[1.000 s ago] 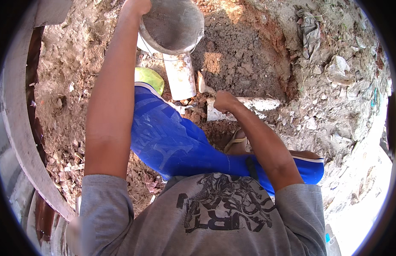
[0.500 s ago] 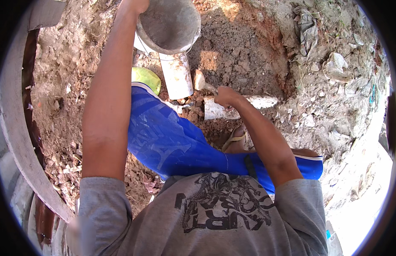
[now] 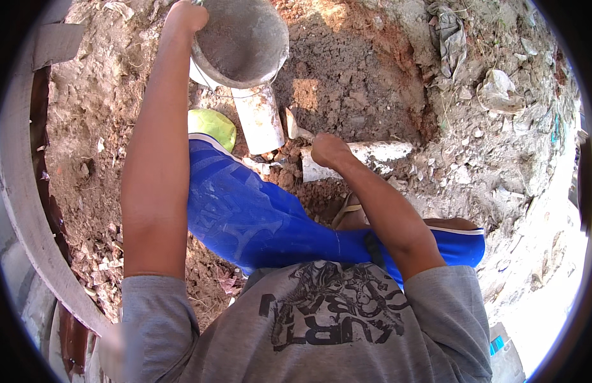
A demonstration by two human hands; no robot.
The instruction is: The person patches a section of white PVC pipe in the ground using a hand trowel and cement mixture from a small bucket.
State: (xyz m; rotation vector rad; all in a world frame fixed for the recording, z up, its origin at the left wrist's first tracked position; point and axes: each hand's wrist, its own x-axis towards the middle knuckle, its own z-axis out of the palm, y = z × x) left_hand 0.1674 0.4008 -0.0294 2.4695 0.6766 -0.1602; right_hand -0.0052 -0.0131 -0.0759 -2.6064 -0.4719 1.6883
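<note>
My left hand (image 3: 186, 18) is closed at the left rim of a grey, cement-stained bucket (image 3: 240, 39). The bucket is tilted so its mouth faces me, and its inside looks coated with grey residue. My right hand (image 3: 330, 151) grips the handle of a small trowel (image 3: 292, 122). Its blade is seen nearly edge-on, between two dirty white pipes. One pipe (image 3: 256, 121) runs from below the bucket toward me. The other pipe (image 3: 382, 155) lies crosswise just beyond my right foot, partly behind my right hand.
A yellow-green rounded object (image 3: 213, 129) sits beside my left knee. Dark, dug soil (image 3: 360, 76) spreads beyond the trowel. Crumpled grey plastic (image 3: 448, 41) and a pale plastic piece (image 3: 498, 91) lie at the right. A curved grey edge (image 3: 34, 217) borders the left.
The bucket and my left hand have shifted slightly nearer in the picture. My right hand has turned the trowel, so its blade looks narrower. The whole view has moved a little.
</note>
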